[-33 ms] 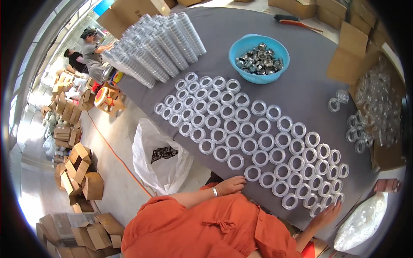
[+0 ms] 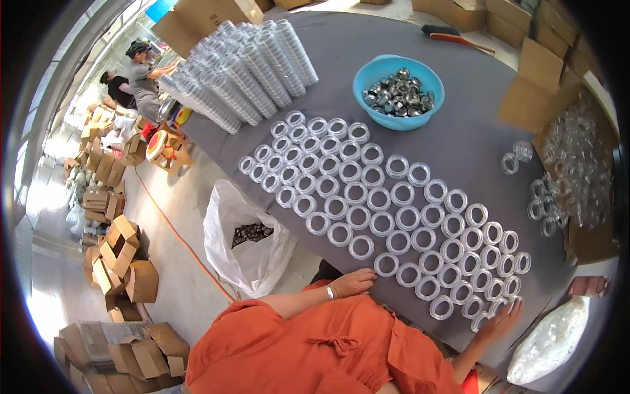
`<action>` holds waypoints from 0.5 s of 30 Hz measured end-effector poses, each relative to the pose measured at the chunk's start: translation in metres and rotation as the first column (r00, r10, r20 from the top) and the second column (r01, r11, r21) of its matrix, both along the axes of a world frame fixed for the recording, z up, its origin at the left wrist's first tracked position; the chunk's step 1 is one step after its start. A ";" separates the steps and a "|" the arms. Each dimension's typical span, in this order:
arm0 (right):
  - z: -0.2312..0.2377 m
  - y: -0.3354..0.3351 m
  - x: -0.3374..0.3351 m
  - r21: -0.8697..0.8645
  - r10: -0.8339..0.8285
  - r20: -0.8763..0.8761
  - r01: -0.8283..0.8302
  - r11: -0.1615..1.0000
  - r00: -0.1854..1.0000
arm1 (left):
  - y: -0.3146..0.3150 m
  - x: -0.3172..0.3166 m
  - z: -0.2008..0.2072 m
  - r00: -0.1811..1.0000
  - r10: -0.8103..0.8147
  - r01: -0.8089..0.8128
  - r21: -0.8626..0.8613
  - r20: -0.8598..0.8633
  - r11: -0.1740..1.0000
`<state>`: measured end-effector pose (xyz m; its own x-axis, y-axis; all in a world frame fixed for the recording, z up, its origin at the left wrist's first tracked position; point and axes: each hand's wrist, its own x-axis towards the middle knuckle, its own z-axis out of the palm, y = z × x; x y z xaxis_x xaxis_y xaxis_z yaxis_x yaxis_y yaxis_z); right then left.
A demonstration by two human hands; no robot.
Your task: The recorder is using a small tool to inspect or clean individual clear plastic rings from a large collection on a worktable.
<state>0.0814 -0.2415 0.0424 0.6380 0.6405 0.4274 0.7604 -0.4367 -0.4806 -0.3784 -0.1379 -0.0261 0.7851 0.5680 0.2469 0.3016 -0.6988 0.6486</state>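
Many clear plastic rings [image 2: 407, 217] lie flat in slanting rows across the grey-covered table. At the near right corner of the rows, my right hand [image 2: 500, 323] has its fingers stretched out against the outermost rings, partly covering them. My left hand [image 2: 354, 283] rests on the table's near edge beside a ring [image 2: 386, 264], its fingers extended and holding nothing. Tall stacks of clear plastic pieces [image 2: 243, 72] stand at the back left. A light blue basin [image 2: 367, 111] behind the rows contains shiny silvery metal pieces [image 2: 400, 92].
On the right, an open carton [image 2: 577, 240] contains clear plastic parts, with several loose parts [image 2: 546, 205] beside it. A filled plastic bag [image 2: 551, 341] lies near the right corner. Left of the table stands a white sack [image 2: 220, 243] with dark pieces. A brush [image 2: 453, 38] lies at the back.
My right hand has shifted very slightly at the corner rings. My left hand stays on the table edge, and the whole view has moved a little.
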 end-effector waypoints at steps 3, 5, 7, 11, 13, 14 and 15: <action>0.028 0.078 -0.037 0.113 0.151 -0.319 -0.121 0.986 0.936 | 0.014 0.001 0.003 0.999 -0.048 0.049 -0.080 0.015 0.996; 0.032 0.133 -0.085 0.134 0.270 -0.433 -0.235 0.963 0.860 | 0.018 0.006 -0.028 0.916 -0.305 0.215 -0.324 -0.260 0.921; 0.030 0.186 -0.143 0.036 0.405 -0.357 -0.421 0.906 0.842 | 0.039 -0.014 -0.029 0.923 -0.340 0.262 -0.349 -0.183 0.899; 0.059 0.244 -0.263 -0.077 0.580 -0.270 -0.618 0.782 0.768 | 0.067 -0.101 0.065 0.976 0.086 0.018 -0.461 0.202 0.887; 0.062 0.263 -0.298 -0.026 0.616 -0.309 -0.653 0.756 0.725 | 0.103 -0.151 0.088 0.965 0.243 -0.157 -0.520 0.101 0.839; 0.059 0.270 -0.310 -0.034 0.617 -0.281 -0.651 0.759 0.735 | 0.119 -0.170 0.098 0.936 0.337 -0.265 -0.425 0.104 0.866; 0.056 0.273 -0.321 -0.042 0.619 -0.253 -0.648 0.761 0.743 | 0.135 -0.188 0.107 0.896 0.427 -0.371 -0.326 0.120 0.870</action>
